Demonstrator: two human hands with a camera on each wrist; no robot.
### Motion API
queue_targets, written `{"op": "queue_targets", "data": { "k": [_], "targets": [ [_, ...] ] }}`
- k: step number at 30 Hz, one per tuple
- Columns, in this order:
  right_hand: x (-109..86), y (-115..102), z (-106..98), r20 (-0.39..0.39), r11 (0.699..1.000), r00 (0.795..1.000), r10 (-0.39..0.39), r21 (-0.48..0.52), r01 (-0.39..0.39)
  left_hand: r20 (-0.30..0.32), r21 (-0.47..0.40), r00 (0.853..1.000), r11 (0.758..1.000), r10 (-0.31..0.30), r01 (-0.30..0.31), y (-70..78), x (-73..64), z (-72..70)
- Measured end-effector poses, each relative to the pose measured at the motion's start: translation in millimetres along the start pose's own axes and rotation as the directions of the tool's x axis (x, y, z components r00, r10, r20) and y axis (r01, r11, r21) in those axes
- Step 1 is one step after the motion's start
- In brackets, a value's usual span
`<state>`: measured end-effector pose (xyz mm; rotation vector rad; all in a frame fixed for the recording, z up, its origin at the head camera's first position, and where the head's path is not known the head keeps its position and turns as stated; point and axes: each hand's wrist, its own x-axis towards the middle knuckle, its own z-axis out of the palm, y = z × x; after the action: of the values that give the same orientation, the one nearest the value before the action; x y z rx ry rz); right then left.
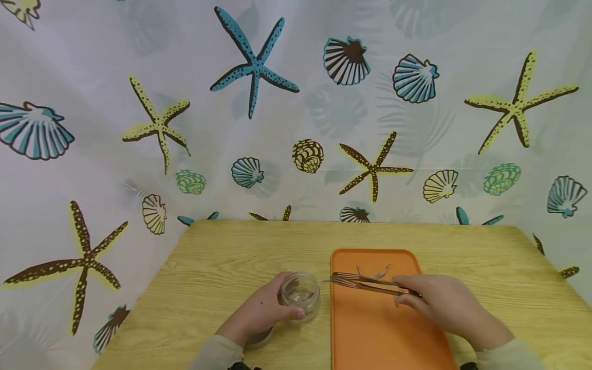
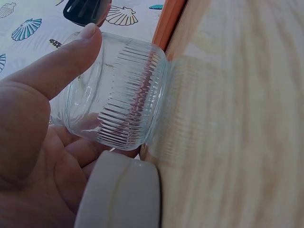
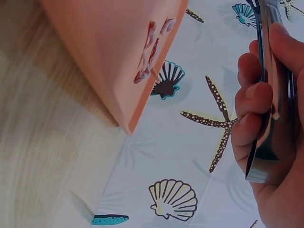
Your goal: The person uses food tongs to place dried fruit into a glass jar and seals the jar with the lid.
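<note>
A person wears pale, off-white sleeves ending at the wrists, the left sleeve (image 1: 216, 354) at bottom left of centre, the right sleeve (image 1: 511, 355) at lower right. Both the left hand (image 1: 270, 303) and right hand (image 1: 439, 298) are bare; black pieces (image 1: 239, 366), possibly straps, edge the sleeves at the frame's bottom.

The flat rectangular plastic-looking tray (image 1: 388, 334) is plain orange. Under it, the wooden table (image 1: 208, 257) shows yellow-tan streaky grain. Left of the tray, the round clear glass jar (image 1: 301, 298) is colourless with fine parallel ribs. Above the tray, the slender metal tongs (image 3: 273, 147) shine silver. On it, small thin pieces (image 3: 141, 76) are mottled pinkish red and white. Behind it, the white hanging cloth (image 1: 277, 139) carries blue, yellow and brown starfish and shells.
</note>
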<state>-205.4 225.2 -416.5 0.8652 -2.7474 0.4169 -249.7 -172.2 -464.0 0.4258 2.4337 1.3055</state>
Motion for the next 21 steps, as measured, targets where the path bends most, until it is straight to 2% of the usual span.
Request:
{"op": "queue_targets", "data": {
  "k": [11,21],
  "targets": [
    [8.8,-11.9,2.7,0.025,1.0,1.0,-0.015,0.0,0.015,-0.001,-0.003,1.0,1.0,0.003,-0.003,-1.3,1.1,0.8],
    [17.3,-20.1,8.8,-0.007,0.997,0.997,-0.073,0.032,0.073,0.011,-0.009,1.0,1.0,0.016,-0.016,-0.2,0.3,1.1]
  ]
}}
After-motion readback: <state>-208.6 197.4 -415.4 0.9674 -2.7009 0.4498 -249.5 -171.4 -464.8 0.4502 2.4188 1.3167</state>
